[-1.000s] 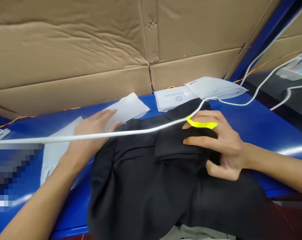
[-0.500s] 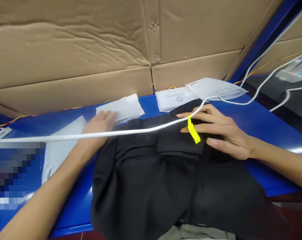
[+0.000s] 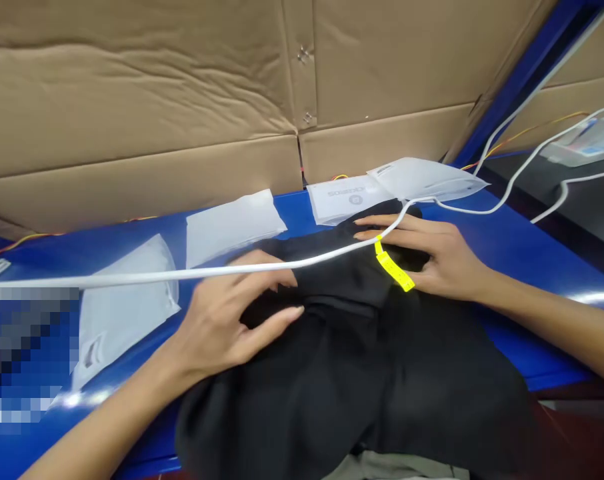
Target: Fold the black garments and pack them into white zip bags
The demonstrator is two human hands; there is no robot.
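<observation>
A black cloth garment [image 3: 302,393] lies bunched over the table's front part and hangs off its near edge, with folds at its middle. My left hand [image 3: 227,307] rests on the garment's left side, thumb and fingers apart and curved over the cloth. On its right upper part lies my right hand [image 3: 442,260], fingers stretched out to the left. A white cable [image 3: 202,273] crosses in front of both hands. A yellow label [image 3: 395,270] hangs from this cable before my right hand and partly hides its thumb.
On the blue table [image 3: 152,363] lie several pale plastic bags: one flat bag [image 3: 132,293] at left, another bag [image 3: 232,223] behind my left hand, and a printed bag [image 3: 349,200] at the back. A cardboard wall [image 3: 182,87] stands behind. A clear container [image 3: 587,143] is at right.
My left hand has come away from the white bag at the back, moving right and nearer onto the garment. My right hand has stayed on the garment with its thumb drawn in toward the label.
</observation>
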